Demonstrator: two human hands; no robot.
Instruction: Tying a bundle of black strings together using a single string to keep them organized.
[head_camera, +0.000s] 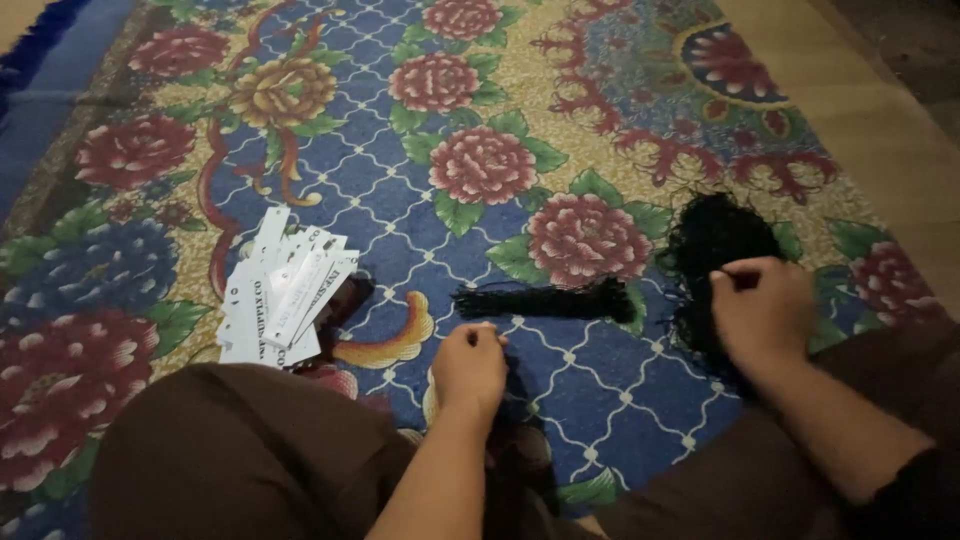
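No boxes or trays here, everything just lies loose on a flowery rug (420, 190). The left hand (470, 368) sits near 6 o'clock, fingers curled together and pinching something dark, probably a thread, though it's too thin and dim to really make out. The right hand (762, 305) is over at 4 o'clock, also curled up, pinching at the loose thread pile (712, 240), which spreads out in a black tangle above and under that hand. Between the hands, just above the left one, lies a neat thread bundle (545, 300) stretched sideways, not touched by either hand. At 8 o'clock there's a fanned heap of white tags (280, 295) with something dark tucked beside it that I can't identify. Brown-clad knees (240, 450) fill the bottom edge and are cut off, and the right forearm hides part of the pile.
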